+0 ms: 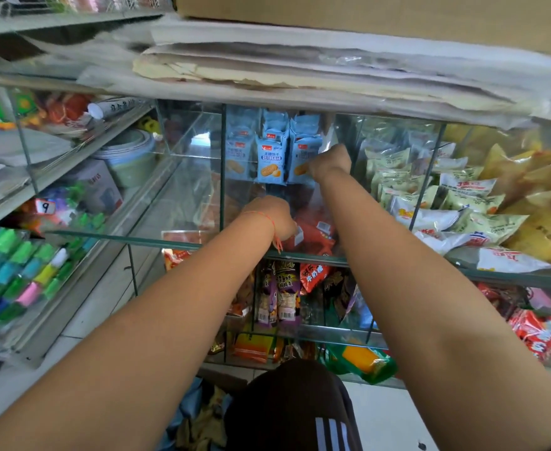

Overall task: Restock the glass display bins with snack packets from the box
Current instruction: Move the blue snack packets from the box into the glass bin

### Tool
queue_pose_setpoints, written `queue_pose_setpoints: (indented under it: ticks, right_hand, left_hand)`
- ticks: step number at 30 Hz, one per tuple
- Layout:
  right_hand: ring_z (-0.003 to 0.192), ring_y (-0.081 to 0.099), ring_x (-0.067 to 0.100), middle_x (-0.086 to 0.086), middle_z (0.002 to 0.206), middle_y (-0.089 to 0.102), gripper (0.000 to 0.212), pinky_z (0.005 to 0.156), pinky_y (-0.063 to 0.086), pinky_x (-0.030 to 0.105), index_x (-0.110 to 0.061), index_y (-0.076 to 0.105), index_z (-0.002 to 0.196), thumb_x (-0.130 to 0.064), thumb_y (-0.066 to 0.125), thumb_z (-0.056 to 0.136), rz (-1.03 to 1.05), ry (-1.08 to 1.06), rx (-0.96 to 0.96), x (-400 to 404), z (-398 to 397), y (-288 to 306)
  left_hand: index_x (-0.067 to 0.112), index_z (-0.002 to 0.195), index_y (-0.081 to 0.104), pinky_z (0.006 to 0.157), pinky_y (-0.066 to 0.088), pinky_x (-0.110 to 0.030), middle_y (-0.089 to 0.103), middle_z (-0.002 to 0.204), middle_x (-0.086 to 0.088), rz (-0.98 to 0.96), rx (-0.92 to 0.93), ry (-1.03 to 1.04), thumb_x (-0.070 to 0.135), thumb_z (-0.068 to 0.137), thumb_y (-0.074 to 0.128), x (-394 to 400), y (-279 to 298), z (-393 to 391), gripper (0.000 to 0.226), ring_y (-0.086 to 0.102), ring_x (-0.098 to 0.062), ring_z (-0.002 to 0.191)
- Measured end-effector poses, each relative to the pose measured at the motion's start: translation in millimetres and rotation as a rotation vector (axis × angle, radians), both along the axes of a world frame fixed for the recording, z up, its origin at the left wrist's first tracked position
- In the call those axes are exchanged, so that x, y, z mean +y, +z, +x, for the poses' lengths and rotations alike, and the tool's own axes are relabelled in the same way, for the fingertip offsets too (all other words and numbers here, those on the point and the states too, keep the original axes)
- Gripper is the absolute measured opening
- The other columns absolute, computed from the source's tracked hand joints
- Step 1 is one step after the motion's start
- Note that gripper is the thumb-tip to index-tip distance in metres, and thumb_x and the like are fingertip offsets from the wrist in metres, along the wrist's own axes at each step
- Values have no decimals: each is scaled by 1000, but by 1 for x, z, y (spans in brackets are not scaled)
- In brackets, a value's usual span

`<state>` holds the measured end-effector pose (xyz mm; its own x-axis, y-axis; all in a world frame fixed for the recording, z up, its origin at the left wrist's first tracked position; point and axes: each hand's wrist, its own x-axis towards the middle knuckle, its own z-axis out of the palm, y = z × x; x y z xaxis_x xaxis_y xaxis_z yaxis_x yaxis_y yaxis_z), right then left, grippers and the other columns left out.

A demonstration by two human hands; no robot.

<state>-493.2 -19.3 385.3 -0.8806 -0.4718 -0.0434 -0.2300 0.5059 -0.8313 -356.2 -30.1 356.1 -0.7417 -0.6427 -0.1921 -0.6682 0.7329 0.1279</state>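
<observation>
In the middle glass bin (pixel 222 177), pale blue biscuit packets (pixel 270 157) stand upright in a row. Your right hand (pixel 329 162) reaches in, its grip curled round the rightmost packet. Your left hand (pixel 272 218) dips lower among red packets (pixel 316 234); its grip is hidden.

I see my right hand (pixel 330 161) reaching far into the glass bin (pixel 202 203), fingers on an upright blue packet (pixel 302 151); my left hand (pixel 272 219) rests nearer, on red packets (pixel 316 234).
</observation>
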Motion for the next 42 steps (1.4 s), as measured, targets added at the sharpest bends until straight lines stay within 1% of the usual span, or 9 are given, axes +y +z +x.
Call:
queue_pose_setpoints:
  ticks: [6,12,16,20,28,32,35,37,42]
  right_hand:
    - [85,60,23,14,93,69,22,66,40,24,-3,70,98,-12,51,89,-130,77,280,52,59,38]
    - [74,53,22,4,73,60,18,65,39,33,-8,61,79,-20,51,89,-383,93,380,105,176,13]
    - [77,57,23,7,77,65,15,67,39,31,-9,66,82,-19,55,87,-354,286,358,106,260,-55]
    - [77,56,20,11,80,67,19,63,32,25,-18,62,70,-26,52,85,-50,531,191,84,325,-142]
    - [83,66,30,17,84,68,19,76,55,39,-8,68,80,-19,53,87,377,671,-46,41,360,-305]
    - [92,59,26,14,92,62,18,78,45,33,-13,60,85,-21,48,96,661,790,-110,15,359,-382]
    - [109,54,25,19,109,60,26,86,41,31,-3,60,107,-23,44,100,859,893,-177,3,363,-429]
    - [116,53,31,20,127,54,41,90,44,33,-1,48,130,-21,53,95,893,891,-314,3,370,-454]
    - [96,57,25,11,110,55,45,78,48,33,-18,42,125,-17,64,85,699,802,-375,16,384,-492]
  left_hand:
    - [9,82,64,68,44,-30,67,101,-12,48,257,32,23,88,48,34,30,31,22,59,-28,84]
    - [18,86,63,62,39,-32,69,88,-10,-320,733,173,36,90,47,87,11,162,25,63,-34,85]
    - [17,89,65,68,47,-34,70,93,-11,-155,481,365,44,92,46,78,-75,250,33,66,-34,92]
    - [18,89,64,67,44,-31,68,101,-11,45,215,414,40,92,47,66,-158,319,28,64,-32,95]
    - [12,110,66,87,48,-40,63,121,-17,314,62,593,38,98,44,31,-306,385,37,58,-36,113]
    - [10,115,63,82,53,-43,64,113,-21,441,0,631,52,91,42,7,-371,392,52,61,-39,101]
    - [7,104,63,78,49,-36,64,112,-19,593,-34,649,36,92,51,-4,-410,393,34,59,-35,102]
    - [6,106,62,81,46,-35,62,115,-18,659,-37,655,28,93,52,-9,-425,391,27,57,-33,107]
    - [14,133,52,96,45,-37,56,131,-17,732,6,613,21,89,60,-16,-454,393,45,53,-33,119]
